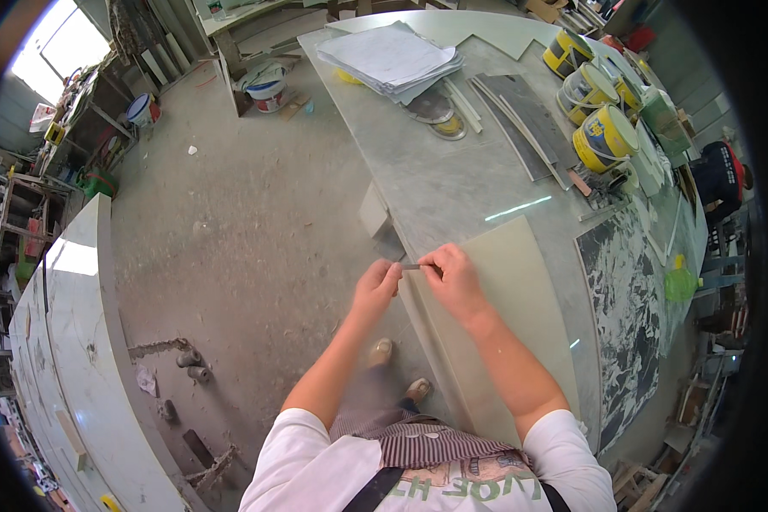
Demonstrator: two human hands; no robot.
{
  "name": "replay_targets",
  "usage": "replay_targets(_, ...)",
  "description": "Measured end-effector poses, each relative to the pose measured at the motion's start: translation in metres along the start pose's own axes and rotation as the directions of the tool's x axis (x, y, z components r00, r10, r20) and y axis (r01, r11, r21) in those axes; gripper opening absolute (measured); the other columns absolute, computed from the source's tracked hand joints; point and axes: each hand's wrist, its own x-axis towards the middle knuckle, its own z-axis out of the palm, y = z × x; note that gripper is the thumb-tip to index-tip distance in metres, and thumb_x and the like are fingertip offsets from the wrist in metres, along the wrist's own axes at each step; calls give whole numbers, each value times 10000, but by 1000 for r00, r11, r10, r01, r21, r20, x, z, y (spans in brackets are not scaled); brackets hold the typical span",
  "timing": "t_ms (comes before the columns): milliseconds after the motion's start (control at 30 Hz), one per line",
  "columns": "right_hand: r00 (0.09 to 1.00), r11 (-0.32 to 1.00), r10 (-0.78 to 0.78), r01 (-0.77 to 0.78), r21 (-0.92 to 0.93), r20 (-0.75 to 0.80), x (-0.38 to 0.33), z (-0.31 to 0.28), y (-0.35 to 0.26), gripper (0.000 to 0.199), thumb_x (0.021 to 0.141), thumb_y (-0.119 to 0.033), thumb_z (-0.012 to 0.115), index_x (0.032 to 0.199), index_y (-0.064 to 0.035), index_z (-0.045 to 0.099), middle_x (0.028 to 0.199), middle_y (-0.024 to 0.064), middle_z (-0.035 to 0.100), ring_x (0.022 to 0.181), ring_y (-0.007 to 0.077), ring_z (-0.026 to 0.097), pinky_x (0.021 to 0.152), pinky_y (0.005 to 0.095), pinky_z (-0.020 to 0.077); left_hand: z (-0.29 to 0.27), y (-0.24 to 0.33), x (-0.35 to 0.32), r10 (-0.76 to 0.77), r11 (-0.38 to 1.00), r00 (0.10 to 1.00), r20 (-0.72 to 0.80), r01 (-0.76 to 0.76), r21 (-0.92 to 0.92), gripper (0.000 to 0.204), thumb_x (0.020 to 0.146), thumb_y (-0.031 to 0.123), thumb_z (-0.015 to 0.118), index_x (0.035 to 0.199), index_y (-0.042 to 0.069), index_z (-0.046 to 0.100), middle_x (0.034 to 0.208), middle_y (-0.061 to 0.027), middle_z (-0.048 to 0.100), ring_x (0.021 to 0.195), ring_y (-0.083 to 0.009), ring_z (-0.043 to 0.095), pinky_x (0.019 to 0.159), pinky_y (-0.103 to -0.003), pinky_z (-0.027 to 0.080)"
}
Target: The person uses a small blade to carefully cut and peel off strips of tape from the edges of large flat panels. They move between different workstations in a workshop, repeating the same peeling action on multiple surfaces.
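My left hand [376,286] and my right hand [454,277] are both closed, pinching opposite ends of a small, thin dark grey strip [411,267]. Its exact kind is too small to make out, and the fingers cover its ends. Both hands are at the far left corner of a pale cream slab [508,307], the right hand over the slab and the left just beyond its edge. Along the slab's left side runs a narrow raised edge strip [433,341]. The slab lies on a grey worktable [427,166].
Papers [392,60], grinding discs [448,126] and dark stone strips [520,119] lie farther up the table. Yellow buckets [606,138] line its right side near a black-and-white slab [627,316]. A white slab [68,333] stands at left. Another person [718,181] is at far right.
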Motion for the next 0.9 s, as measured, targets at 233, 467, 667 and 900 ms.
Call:
replay_targets(233,996,994,90,-90,58,-3,4,1,-6,79,799,-10,716,867,-49,703,873,106,649,735,266,642,646,361,532,5,2,6,94,995,995,-36,-95,-36,189,1013,190,590,873,64,607,728,51,541,670,-45,464,610,-215,388)
replay_targets(467,998,998,63,-62,21,-16,4,3,-9,91,784,-3,725,855,-45,686,848,100,636,734,266,639,639,369,527,1,-7,10,249,959,968,-27,-242,148,119,990,112,615,894,42,624,755,46,571,707,-27,492,625,-208,413)
replay_targets(667,998,999,49,-49,11,-28,1,4,-8,96,768,12,721,825,-47,671,830,94,622,766,276,617,662,378,515,6,-7,6,248,959,967,-58,-237,154,119,986,101,616,885,38,624,752,48,574,702,-26,498,629,-204,424)
replay_targets(900,1000,1000,14,-14,6,-24,4,1,-9,95,774,25,706,825,-47,671,822,91,614,767,276,608,660,379,504,10,-9,5,240,965,967,-88,-229,126,140,988,127,627,878,40,623,758,45,584,697,-21,503,619,-195,420)
